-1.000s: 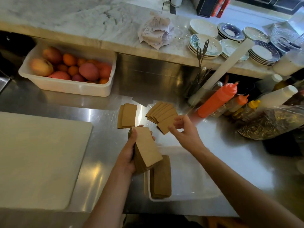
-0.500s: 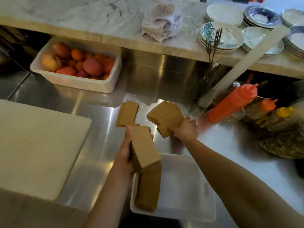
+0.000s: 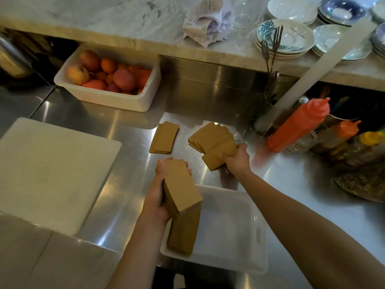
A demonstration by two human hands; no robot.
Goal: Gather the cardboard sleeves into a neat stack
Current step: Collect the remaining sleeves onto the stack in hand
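My left hand (image 3: 157,197) grips a thick stack of brown cardboard sleeves (image 3: 182,185) above the steel counter. My right hand (image 3: 236,158) is closed on the near end of a fanned pile of sleeves (image 3: 214,138) that rests on the counter. A small separate pile of sleeves (image 3: 164,137) lies flat to the left of the fan. Another stack of sleeves (image 3: 184,232) lies along the left side of a shallow white tray (image 3: 235,236) near the front edge, partly hidden under the held stack.
A white cutting board (image 3: 52,174) lies at left. A white bin of fruit (image 3: 108,80) sits at the back. Orange squeeze bottles (image 3: 300,126), a cutlery holder (image 3: 268,113) and bags crowd the right. Plates (image 3: 285,38) and crumpled paper (image 3: 208,21) sit on the marble shelf above.
My right hand reached forward and closed on the fanned pile of sleeves. The left hand kept its stack nearly still. The camera view shifted closer.
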